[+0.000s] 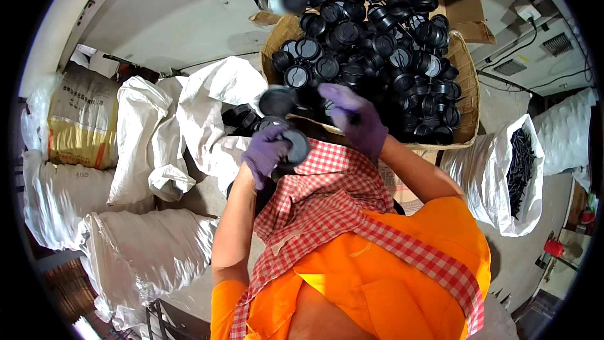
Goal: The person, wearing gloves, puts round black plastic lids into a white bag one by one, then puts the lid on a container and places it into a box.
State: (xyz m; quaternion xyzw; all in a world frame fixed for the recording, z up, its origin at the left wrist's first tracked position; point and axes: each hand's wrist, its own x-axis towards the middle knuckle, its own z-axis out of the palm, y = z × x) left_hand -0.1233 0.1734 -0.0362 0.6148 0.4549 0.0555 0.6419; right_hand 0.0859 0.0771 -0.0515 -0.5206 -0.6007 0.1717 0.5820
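— What is held in the left hand [265, 151]?
— A round black cap [296, 146] is held in it, in front of the red checked apron [327, 195]; the purple-gloved fingers are curled round the cap's edge, so the grip is closed on it.

— And the right hand [355, 119]?
— It is laid at the near edge of the heap of black caps [377, 44], with the gloved fingers bent down among them. Something dark is seen under the fingers, but whether a cap is truly clasped cannot be told.

— Where is the heap kept?
— It is piled in a woven basket [469, 82], which is set straight ahead of the person. A single loose cap [277, 101] is seen by the basket's left side, just above the left hand.

— What is found around it?
— White sacks [151, 145] are stacked to the left. To the right, an open white bag [497, 176] filled with thin dark pieces [521, 167] is seen.
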